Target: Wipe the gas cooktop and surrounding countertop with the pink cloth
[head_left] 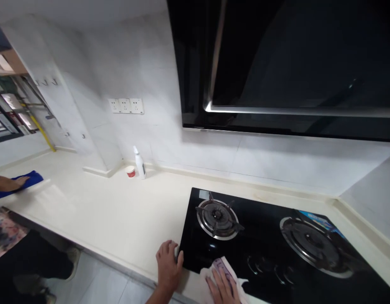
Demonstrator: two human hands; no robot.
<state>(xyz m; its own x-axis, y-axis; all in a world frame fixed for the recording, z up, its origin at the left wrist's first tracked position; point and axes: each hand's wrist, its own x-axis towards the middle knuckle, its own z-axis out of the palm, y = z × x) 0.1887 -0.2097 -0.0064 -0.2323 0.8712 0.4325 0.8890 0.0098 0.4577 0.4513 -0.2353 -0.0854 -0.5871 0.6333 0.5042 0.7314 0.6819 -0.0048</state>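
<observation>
My right hand (pixel 223 287) lies on a white cloth with purple print (pixel 229 268), its fingers pressing the cloth at the front edge of a black glass gas stove (pixel 236 249). Beside the stove's front left corner, my left hand (pixel 168 264) rests on the counter with its fingers bent and the thumb apart, touching the stove's edge. I see nothing held in it. The left burner (pixel 217 215) carries a pan support with prongs. To its right sits another burner (pixel 313 240), and dark knobs (pixel 261 265) lie near the front.
A white spray bottle (pixel 139 164) and a small red-and-white cup (pixel 131 171) stand by the wall. The black range hood (pixel 277 76) overhangs the stove. At far left, another person's hand (pixel 11 184) rests on a blue cloth (pixel 32 179) on the pale counter (pixel 119 215).
</observation>
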